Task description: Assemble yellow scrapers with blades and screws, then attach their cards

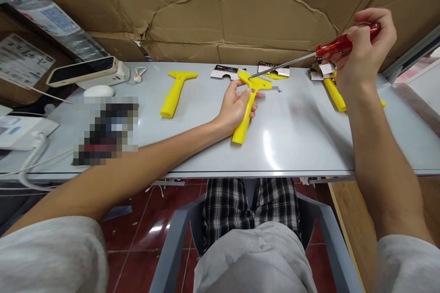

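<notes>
My left hand (235,105) is closed around the neck of a yellow plastic scraper (244,123), its T-shaped head pointing away from me. In my right hand (364,55), raised at the right, is a screwdriver (338,46) with a clear red handle. Its long metal shaft slants down to the left, and the tip meets the scraper's head near one end. A thin metal strip (270,88) sticks out beside the head, by my left fingers. Another yellow scraper (176,94) lies on the table left of my left hand.
Black-and-white card packaging (225,72) lies at the back of the white table (213,160). More yellow scrapers (334,94) rest behind my right wrist. On the left are a phone (84,71), a white mouse (99,91), cables and a plastic bottle (51,16). Cardboard (268,18) stands behind.
</notes>
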`<state>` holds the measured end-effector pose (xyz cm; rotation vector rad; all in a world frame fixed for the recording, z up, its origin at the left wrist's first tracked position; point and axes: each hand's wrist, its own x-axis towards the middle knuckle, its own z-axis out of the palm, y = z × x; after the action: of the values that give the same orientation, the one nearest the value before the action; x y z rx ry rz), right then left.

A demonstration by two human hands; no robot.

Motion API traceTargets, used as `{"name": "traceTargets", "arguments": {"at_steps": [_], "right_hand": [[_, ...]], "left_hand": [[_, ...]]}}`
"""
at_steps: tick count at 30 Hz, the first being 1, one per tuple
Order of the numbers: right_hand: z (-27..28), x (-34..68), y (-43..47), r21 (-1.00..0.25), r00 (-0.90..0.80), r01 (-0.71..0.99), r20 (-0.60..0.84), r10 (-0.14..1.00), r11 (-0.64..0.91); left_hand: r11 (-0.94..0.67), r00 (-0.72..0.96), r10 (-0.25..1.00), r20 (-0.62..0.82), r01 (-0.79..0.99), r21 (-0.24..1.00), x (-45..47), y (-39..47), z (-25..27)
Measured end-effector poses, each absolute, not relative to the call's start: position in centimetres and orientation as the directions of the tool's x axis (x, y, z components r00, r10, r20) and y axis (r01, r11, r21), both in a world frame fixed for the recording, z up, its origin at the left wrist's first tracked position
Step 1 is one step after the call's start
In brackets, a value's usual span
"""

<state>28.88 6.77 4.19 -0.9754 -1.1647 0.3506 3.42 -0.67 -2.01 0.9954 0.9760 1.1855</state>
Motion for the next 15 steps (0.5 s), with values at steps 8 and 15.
{"name": "traceTargets", "arguments": {"at_steps": [8, 15], "right_hand": [[4.8, 29.0, 4.9, -0.633, 0.322, 0.429, 0.774, 0.545, 0.644], [4.9, 28.4, 2.8, -0.337, 0.163, 0.583, 0.940, 0.300, 0.739]], "left_hand": [[0.091, 0.099, 0.993, -0.069, -0.247, 0.965, 3.4, -0.5, -2.4], [0.079, 0.093, 0.994, -0.061, -0.201, 0.976, 3.5, -0.7, -2.2]]}}
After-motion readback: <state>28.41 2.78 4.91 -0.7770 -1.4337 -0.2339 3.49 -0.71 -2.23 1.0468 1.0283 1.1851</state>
